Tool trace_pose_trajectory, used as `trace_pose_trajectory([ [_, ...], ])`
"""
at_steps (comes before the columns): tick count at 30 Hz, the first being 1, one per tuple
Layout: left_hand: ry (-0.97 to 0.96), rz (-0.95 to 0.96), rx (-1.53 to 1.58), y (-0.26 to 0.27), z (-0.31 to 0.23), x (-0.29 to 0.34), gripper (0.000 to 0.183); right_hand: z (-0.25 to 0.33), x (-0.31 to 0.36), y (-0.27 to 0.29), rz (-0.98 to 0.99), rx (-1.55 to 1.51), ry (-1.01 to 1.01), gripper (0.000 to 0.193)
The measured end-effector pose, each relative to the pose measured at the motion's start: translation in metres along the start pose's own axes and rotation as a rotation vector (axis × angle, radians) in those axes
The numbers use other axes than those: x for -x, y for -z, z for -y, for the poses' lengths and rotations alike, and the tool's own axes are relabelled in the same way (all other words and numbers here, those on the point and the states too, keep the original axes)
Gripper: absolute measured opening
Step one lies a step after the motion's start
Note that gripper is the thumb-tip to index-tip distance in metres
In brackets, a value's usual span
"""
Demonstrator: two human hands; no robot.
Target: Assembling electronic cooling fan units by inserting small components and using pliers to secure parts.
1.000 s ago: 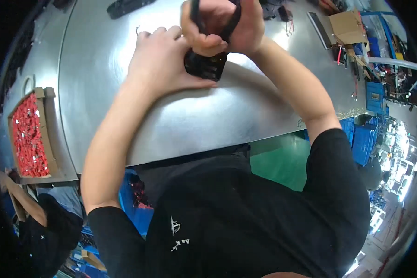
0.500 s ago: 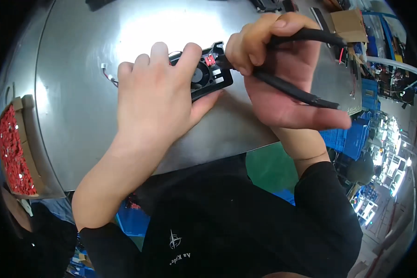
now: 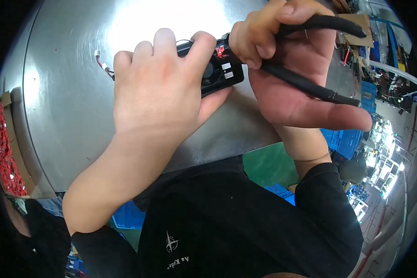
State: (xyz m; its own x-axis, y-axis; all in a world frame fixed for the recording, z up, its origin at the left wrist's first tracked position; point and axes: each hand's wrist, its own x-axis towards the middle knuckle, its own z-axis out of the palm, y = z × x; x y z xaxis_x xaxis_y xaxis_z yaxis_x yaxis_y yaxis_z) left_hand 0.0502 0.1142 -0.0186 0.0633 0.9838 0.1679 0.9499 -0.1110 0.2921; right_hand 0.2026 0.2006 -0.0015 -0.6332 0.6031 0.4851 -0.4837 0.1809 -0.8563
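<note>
My left hand [image 3: 155,88] is closed around a black plastic housing [image 3: 236,76], its fingers over the top and its thumb along the near side. Partly under those fingers, a small black round fan [image 3: 210,73] sits inside the housing. Near the housing's right end is a small red part [image 3: 221,52], with two pale rectangular openings beside it. My right hand [image 3: 289,60] holds pliers with black-sleeved handles [image 3: 306,85], which are spread apart across the palm. Their tip is at the housing beside the red part, mostly hidden by my fingers.
A metal table [image 3: 69,116] lies under the work. Left of my hand, thin wires with white connectors [image 3: 104,67] rest on it. A cardboard box [image 3: 19,143] of small red parts stands at the left edge. Blue crates [image 3: 350,141] are at right, and another person's dark clothing [image 3: 41,236] shows lower left.
Both hands, with the housing and the pliers, have shifted slightly right in the view, while the table and box have slid left. The grip of both hands looks the same.
</note>
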Motion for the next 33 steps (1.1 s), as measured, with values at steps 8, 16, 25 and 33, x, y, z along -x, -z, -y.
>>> trace_pose_trajectory([
  [8,-0.006,0.023,0.057,0.001,0.006,-0.002,0.061,-0.008,0.0,-0.015,-0.081,-0.069,-0.033,0.109],
  [16,-0.046,0.031,-0.01,-0.002,0.003,-0.002,0.068,-0.018,-0.004,-0.004,-0.186,-0.133,-0.068,0.116],
  [25,-0.005,0.054,-0.02,-0.002,0.002,-0.005,0.068,-0.013,-0.013,-0.002,-0.252,-0.516,-0.096,0.131],
  [33,0.029,0.037,0.041,-0.002,0.003,-0.005,0.061,0.007,-0.011,-0.009,-0.243,-0.029,-0.294,0.025],
])
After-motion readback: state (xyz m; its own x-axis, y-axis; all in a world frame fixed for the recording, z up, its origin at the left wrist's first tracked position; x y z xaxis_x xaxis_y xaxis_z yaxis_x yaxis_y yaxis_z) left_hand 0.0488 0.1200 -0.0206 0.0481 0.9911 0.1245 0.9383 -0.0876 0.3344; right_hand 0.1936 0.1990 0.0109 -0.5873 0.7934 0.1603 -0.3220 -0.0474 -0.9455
